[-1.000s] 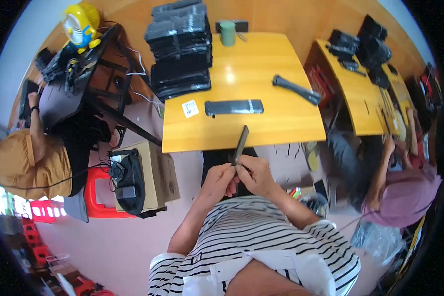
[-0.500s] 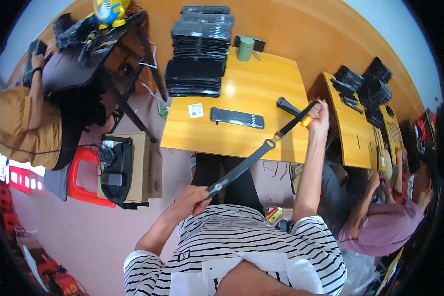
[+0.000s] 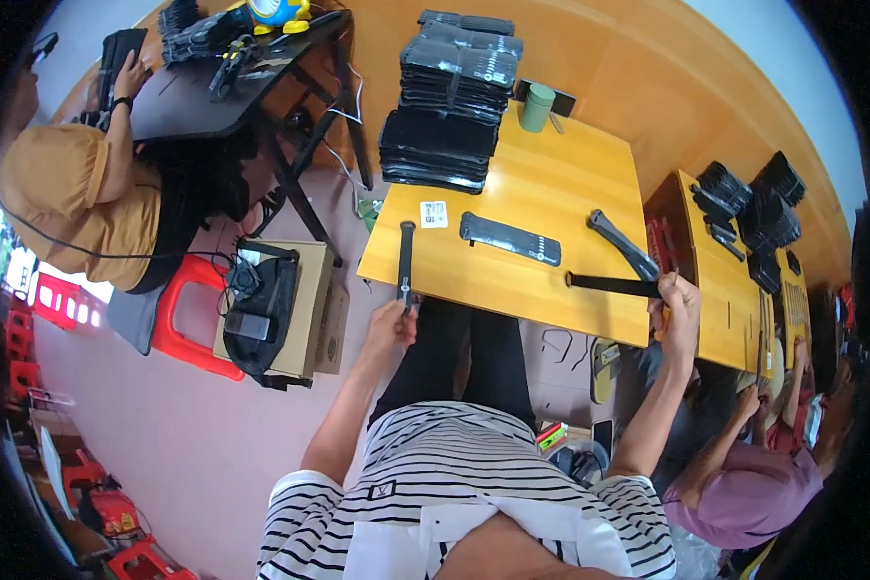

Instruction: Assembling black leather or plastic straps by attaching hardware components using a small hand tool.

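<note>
My left hand [image 3: 391, 326] is closed on one end of a dark strap [image 3: 406, 261], whose ringed end points away from me over the table's near left edge. My right hand [image 3: 680, 302] is closed on a black strap [image 3: 614, 283] that stretches left across the table's near right part. A bit of something orange shows at that hand's palm; its kind is hidden. Just beyond the right hand, another dark strap [image 3: 623, 244] lies slanted on the table. Between my hands lies a flat dark package with a clear wrapper [image 3: 509, 239]. A white printed label [image 3: 433, 214] is beside it.
Tall stacks of black packages [image 3: 440, 145] stand at the wooden table's [image 3: 580, 184] far left, a green canister [image 3: 537, 108] at its back. A carton with a black bag [image 3: 261, 329] and a red stool [image 3: 179, 309] are left. Co-workers sit on both sides.
The two straps, joined or touching at the ring and stretched between my hands, are now apart. My left hand has moved forward to the table edge; the right has moved nearer and rightward.
</note>
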